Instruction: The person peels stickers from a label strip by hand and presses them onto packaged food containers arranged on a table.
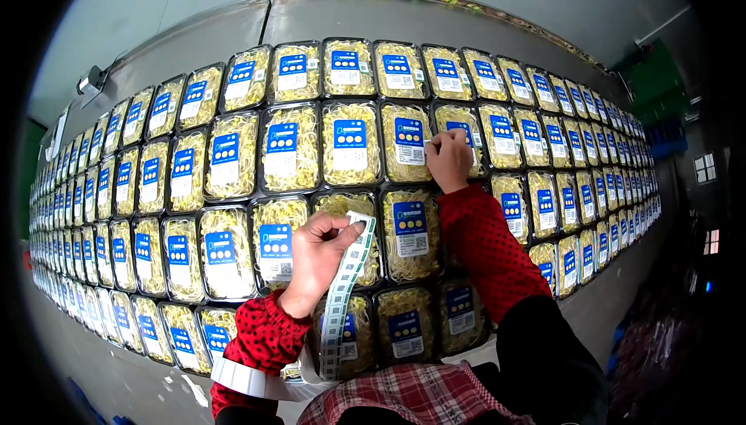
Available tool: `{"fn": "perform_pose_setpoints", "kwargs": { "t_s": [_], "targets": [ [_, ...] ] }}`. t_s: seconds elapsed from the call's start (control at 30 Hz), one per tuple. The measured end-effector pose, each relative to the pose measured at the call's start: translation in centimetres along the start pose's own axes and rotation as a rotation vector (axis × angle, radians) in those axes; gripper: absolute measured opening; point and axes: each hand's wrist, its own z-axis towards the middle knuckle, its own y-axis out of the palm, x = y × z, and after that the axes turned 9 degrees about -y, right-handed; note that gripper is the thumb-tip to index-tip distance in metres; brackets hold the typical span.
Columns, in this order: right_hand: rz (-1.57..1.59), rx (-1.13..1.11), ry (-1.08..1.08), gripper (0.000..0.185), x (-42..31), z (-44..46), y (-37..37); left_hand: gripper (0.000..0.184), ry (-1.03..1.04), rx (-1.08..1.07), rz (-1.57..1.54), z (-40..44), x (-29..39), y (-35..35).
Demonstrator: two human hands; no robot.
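Observation:
My left hand (317,252) pinches the upper end of a strip of small QR-code stickers (340,301) between thumb and fingers. The strip hangs down toward my apron. My right hand (451,159) reaches forward with its fingers bent together, on the film of a tray of bean sprouts (458,116) and close to the label of its left neighbour (409,141). Whether a sticker is between those fingertips is hidden. Each black tray has a blue and white label; a tray (359,206) lies partly behind my left hand.
Packed sprout trays in several long rows cover the metal table (334,19), reaching far left and right. A white roll (247,378) sits around my left forearm. A small dark device (92,81) stands at the back left; green crates (657,87) are at the right.

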Motion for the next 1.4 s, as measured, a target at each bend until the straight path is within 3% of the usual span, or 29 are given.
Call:
{"fn": "perform_pose_setpoints", "kwargs": {
  "t_s": [0.07,0.13,0.2,0.27,0.33,0.4,0.47,0.53,0.6,0.7,0.73,0.8,0.87,0.93,0.97,1.07,1.13,1.2,1.27,1.3,1.4],
  "targets": [
    [-0.066,-0.014,0.025,0.011,-1.4,-0.1,-0.8,0.01,0.123,0.091,0.048,-0.3,1.1,-0.3],
    [0.296,0.058,-0.176,0.008,-4.7,0.4,-3.0,0.012,0.185,0.13,0.051,-0.1,0.6,-0.9],
    [0.948,-0.559,-0.349,0.01,-12.4,-0.3,-8.0,0.013,0.164,0.07,-0.01,0.1,0.4,-2.1],
    [1.033,-0.704,-0.348,0.013,-14.4,-0.5,-9.2,0.013,0.142,0.044,-0.103,-0.1,0.6,-2.3],
    [0.985,-0.695,-0.388,0.013,-15.0,-0.2,-9.6,0.013,0.077,0.046,-0.04,-0.2,-0.3,-2.9],
    [0.966,-0.844,-0.295,0.013,-15.1,-0.1,-9.8,0.014,0.046,0.057,-0.053,-0.5,-0.8,-3.2],
    [0.989,-0.76,-0.267,0.014,-14.0,-0.4,-7.6,0.015,0.03,0.073,-0.033,-0.6,-1.1,-3.7],
    [0.802,-0.256,-0.007,0.014,-11.1,0.9,-3.6,0.015,0.059,0.081,0.006,-1.2,-0.7,-4.0],
    [0.757,-0.301,0.174,0.013,-8.6,2.4,-0.9,0.015,-0.015,0.07,-0.008,-1.4,-1.2,-4.6],
    [0.559,-0.236,0.21,0.014,-8.3,2.1,2.0,0.015,-0.016,0.081,-0.03,-1.6,-1.5,-5.3],
    [0.561,-0.235,0.208,0.014,-8.6,1.8,2.9,0.015,-0.038,0.085,-0.056,-1.7,-1.6,-5.6],
    [0.287,0.05,0.075,0.014,-9.2,0.8,3.7,0.015,-0.043,0.09,-0.048,-1.8,-1.7,-6.1],
    [0.274,-0.047,0.082,0.013,-9.9,0.4,3.5,0.015,-0.04,0.087,-0.08,-2.0,-1.4,-6.7],
    [0.071,0.065,0.042,0.028,-10.2,0.0,4.3,0.015,-0.01,0.123,-0.049,-2.1,-1.5,-7.3],
    [0.134,0.041,0.064,0.039,-10.0,-0.2,4.3,0.015,-0.006,0.125,-0.048,-2.2,-1.2,-7.5],
    [0.128,0.064,-0.05,0.035,-10.1,0.0,4.2,0.013,-0.02,0.131,-0.101,-2.5,-1.1,-8.1],
    [0.265,0.122,-0.193,0.021,-12.5,0.2,1.7,0.013,0.004,0.169,-0.142,-2.5,-1.3,-8.7],
    [0.796,-0.458,-0.153,0.015,-18.4,-0.1,-4.3,0.012,-0.028,0.174,-0.076,-2.6,-0.8,-9.8],
    [1.066,-0.69,-0.3,0.013,-21.8,-1.6,-6.7,0.011,0.058,0.192,-0.073,-2.0,-1.9,-10.3],
    [1.066,-0.686,-0.302,0.013,-22.5,-1.6,-7.0,0.01,0.147,0.205,-0.113,-1.9,-2.0,-10.4],
    [0.951,-0.699,-0.45,0.014,-23.9,-1.6,-7.4,0.009,0.143,0.168,-0.071,-2.4,-1.5,-11.1]
  ]
}}
